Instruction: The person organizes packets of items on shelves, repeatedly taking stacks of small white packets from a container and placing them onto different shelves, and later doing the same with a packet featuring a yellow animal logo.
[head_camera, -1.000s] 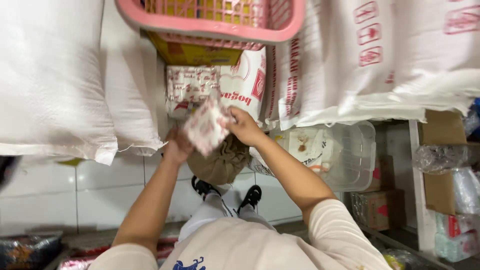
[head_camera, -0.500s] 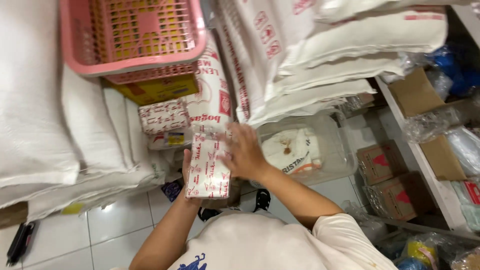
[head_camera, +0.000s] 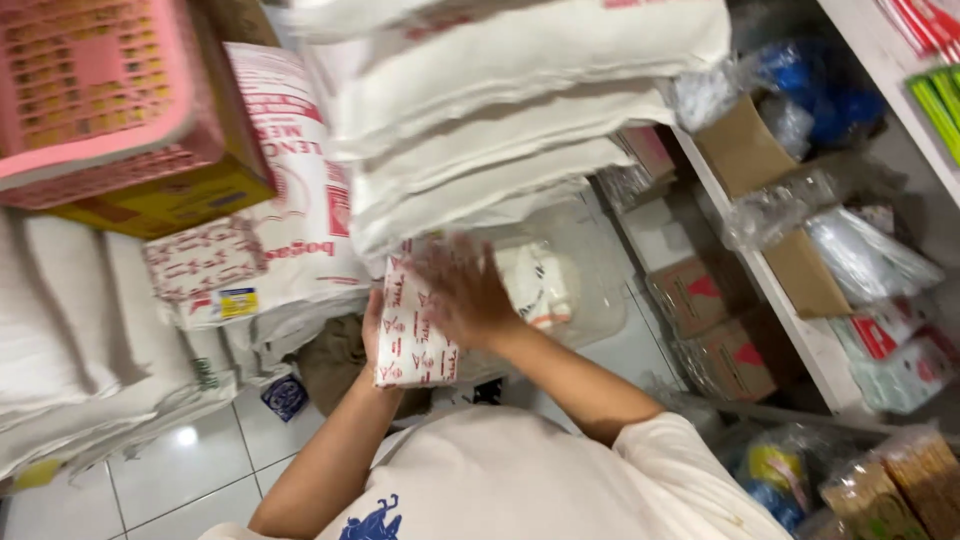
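A white tiled floor (head_camera: 190, 470) carried stacked white sacks (head_camera: 520, 110). Left of the sacks more white bags (head_camera: 60, 340) lay on it; right of them a white shelf (head_camera: 800, 330) held brown cardboard boxes (head_camera: 800, 270) and plastic-wrapped goods (head_camera: 870, 250)

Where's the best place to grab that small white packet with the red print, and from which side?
Take the small white packet by its lower end, from underneath, where the left hand already supports it. It is flat, soft and upright; the right hand steadies its upper face.
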